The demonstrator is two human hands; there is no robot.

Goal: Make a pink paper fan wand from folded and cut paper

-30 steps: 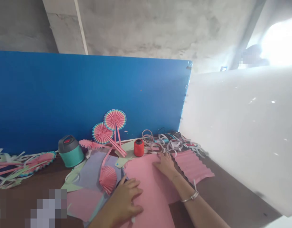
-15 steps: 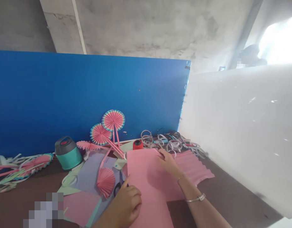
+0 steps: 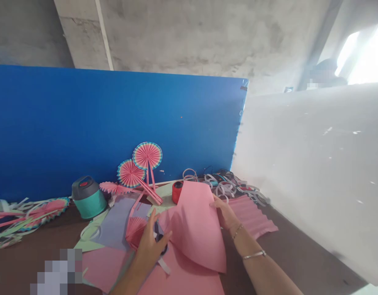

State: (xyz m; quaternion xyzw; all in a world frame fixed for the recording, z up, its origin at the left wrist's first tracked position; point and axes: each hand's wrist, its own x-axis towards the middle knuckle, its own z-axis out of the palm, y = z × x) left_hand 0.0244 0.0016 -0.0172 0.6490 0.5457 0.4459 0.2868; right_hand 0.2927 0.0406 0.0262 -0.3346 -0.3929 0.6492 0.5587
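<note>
A pink paper sheet (image 3: 201, 225) is raised and curled, its right edge pinched by my right hand (image 3: 225, 213), which wears bracelets at the wrist. Beneath it a second pink sheet (image 3: 189, 278) lies on the table. My left hand (image 3: 148, 246) is held with thumb and fingers apart, over dark-handled scissors (image 3: 163, 245) that it partly hides. Just behind that hand is a folded pink paper fan (image 3: 136, 227). To the right of the raised sheet lies a pleated pink sheet (image 3: 252, 215).
Round paper fans (image 3: 147, 155) lean against a blue partition (image 3: 84, 123). A teal and grey container (image 3: 89, 200) stands at left, paper strips (image 3: 13, 221) beside it. A red tape-like item (image 3: 177, 192) and looped strips (image 3: 225, 188) sit at the back. A white partition (image 3: 311, 172) borders the right.
The pink sheet's far end has been lifted and curled by my right hand, separating it from the sheet below. My left hand has moved left off the paper and its fingers have spread.
</note>
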